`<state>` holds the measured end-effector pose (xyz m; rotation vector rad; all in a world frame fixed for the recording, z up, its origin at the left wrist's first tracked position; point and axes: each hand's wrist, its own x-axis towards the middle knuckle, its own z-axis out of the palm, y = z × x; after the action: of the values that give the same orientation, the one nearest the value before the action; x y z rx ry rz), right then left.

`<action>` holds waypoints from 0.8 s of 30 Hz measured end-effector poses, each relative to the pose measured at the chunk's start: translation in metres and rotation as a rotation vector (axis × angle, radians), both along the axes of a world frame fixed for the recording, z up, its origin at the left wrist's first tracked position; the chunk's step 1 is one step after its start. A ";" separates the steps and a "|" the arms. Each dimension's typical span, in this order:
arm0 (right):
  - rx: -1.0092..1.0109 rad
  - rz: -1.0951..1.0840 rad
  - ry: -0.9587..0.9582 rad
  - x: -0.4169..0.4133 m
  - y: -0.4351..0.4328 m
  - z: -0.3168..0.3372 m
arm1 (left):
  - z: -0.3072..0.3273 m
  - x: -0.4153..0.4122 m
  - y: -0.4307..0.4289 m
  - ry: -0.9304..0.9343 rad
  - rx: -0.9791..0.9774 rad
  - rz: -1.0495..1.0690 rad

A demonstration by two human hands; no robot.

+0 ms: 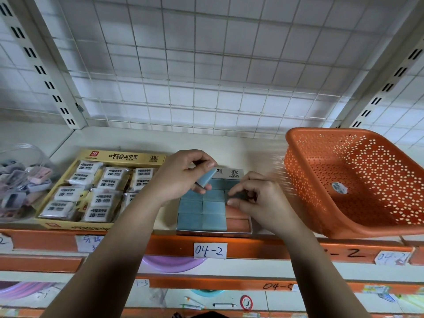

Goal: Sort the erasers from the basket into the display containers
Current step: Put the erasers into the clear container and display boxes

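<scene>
My left hand [181, 177] pinches a blue eraser [206, 179] between thumb and fingers, tilted above the grey display box [213, 232]. That box holds rows of blue erasers [202, 214], and its right column shows an orange bottom. My right hand [254, 198] grips a dark blue eraser [241, 194] over the right column of the box. The orange basket [344, 180] leans tilted on the shelf to the right, and nothing shows inside it.
A yellow display box [128, 156] full of white wrapped 2B erasers [98, 198] stands left of the grey box. A clear jar [20, 180] of mixed erasers is at far left. The shelf's orange front edge [160, 245] carries a label 04-2. Wire grid behind.
</scene>
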<state>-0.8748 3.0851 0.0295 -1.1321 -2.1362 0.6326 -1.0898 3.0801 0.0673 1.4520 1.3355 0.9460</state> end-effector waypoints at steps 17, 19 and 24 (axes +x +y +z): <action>-0.023 -0.226 0.262 0.016 0.024 -0.021 | -0.005 0.029 -0.005 0.041 0.102 -0.165; -0.020 -0.236 0.245 0.017 0.024 -0.023 | -0.010 0.035 -0.008 0.026 0.084 -0.179; -0.019 -0.236 0.278 0.017 0.023 -0.026 | -0.012 0.041 -0.014 0.257 0.109 -0.184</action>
<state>-0.8577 3.1083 0.0040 -1.2081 -1.7364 0.6595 -1.0492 3.0660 0.0550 1.7953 1.3196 0.7408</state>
